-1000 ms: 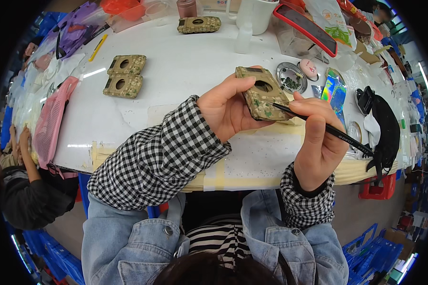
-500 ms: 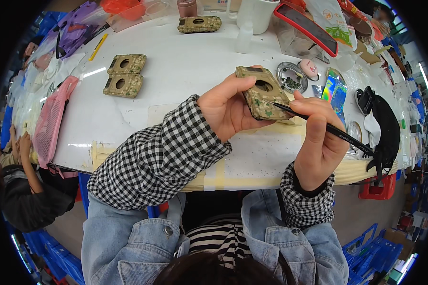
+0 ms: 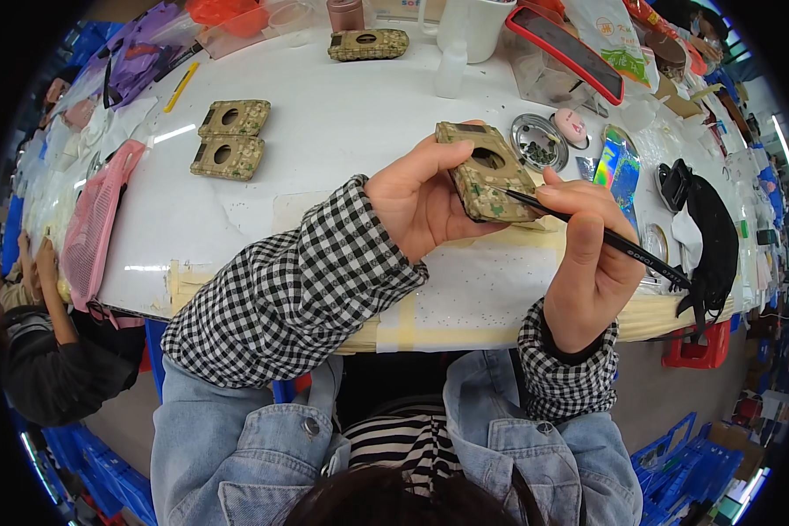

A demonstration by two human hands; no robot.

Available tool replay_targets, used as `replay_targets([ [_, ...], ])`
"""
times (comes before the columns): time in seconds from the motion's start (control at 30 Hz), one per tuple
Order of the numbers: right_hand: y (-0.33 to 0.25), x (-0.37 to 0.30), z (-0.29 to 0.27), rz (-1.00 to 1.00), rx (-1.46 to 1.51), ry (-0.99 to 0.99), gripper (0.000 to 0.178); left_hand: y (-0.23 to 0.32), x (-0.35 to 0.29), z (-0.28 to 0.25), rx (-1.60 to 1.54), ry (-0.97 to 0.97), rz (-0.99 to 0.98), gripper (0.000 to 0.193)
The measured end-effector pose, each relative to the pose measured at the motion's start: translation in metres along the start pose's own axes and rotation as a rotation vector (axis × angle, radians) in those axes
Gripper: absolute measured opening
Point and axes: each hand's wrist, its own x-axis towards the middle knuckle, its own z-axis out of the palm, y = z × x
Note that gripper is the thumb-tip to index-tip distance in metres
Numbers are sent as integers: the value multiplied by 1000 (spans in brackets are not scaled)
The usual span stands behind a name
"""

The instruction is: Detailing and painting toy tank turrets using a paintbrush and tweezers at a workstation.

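White desk (image 3: pixel 342 131) fills the upper frame, two camouflage housings (image 3: pixel 230 138) parked at upper left. At centre, a camouflage housing (image 3: pixel 486 171) is pinched, tilted for access, by the left hand (image 3: pixel 421 197). A thin black tool (image 3: pixel 605 238) is pinched pen-like by the right hand (image 3: pixel 592 263), its tip touching the housing's face.

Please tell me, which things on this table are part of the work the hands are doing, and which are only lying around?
In the work:
- left hand holding a camouflage case
- right hand holding a thin black tool, tip at the case

Lying about:
- two camouflage cases on the left
- another case at the far edge
- round metal dish
- white cup
- pink mesh pouch
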Motion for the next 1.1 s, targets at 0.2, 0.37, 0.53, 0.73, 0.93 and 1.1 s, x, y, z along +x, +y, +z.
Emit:
replay_targets([
  [0.2,0,0,0,2,-1,3,18,0,0,-1,-6,-2,-3,42],
  [0.37,-1,0,1,-3,-6,5,18,-1,0,-1,-13,-1,-3,42],
  [0.53,-1,0,-1,-5,-3,-2,19,0,-1,1,2,-8,1,42],
  [0.73,-1,0,-7,46,8,-57,39,2,-2,1,-41,-18,-29,43],
  [0.93,-4,-5,-6,61,45,130,43,1,1,-1,-80,9,-36,43],
  [1.1,-11,-3,-17,-30,-1,159,31,1,2,-1,-65,2,-48,44],
])
